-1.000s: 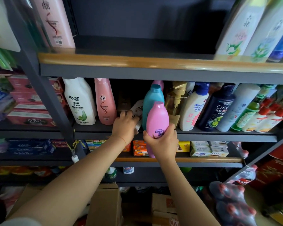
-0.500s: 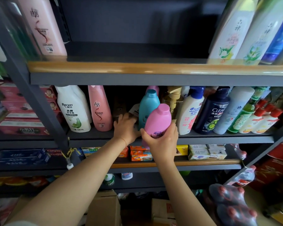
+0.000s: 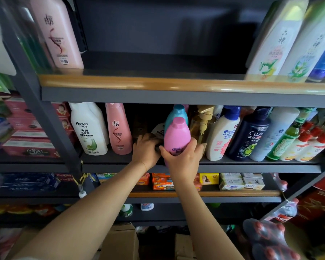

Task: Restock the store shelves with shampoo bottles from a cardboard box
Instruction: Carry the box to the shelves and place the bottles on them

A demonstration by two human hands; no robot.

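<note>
The pink bottle (image 3: 176, 136) stands upright at the front edge of the middle shelf (image 3: 251, 168), right in front of a teal bottle (image 3: 177, 114). The right hand (image 3: 182, 158) grips its lower half, fingers wrapped around the right side and thumb on the left. Just beside it, the left hand (image 3: 145, 151) reaches into the shelf gap with fingers curled; what they hold, if anything, cannot be told. A gold pump bottle (image 3: 202, 124) stands just to the right, a cardboard box (image 3: 120, 241) lies below

Pink shampoo bottle (image 3: 177, 136): rounded, flip-cap top, purple label band. It stands upright at the front edge of the middle shelf (image 3: 109, 167), directly before a teal bottle (image 3: 176, 114) of like shape.
</note>
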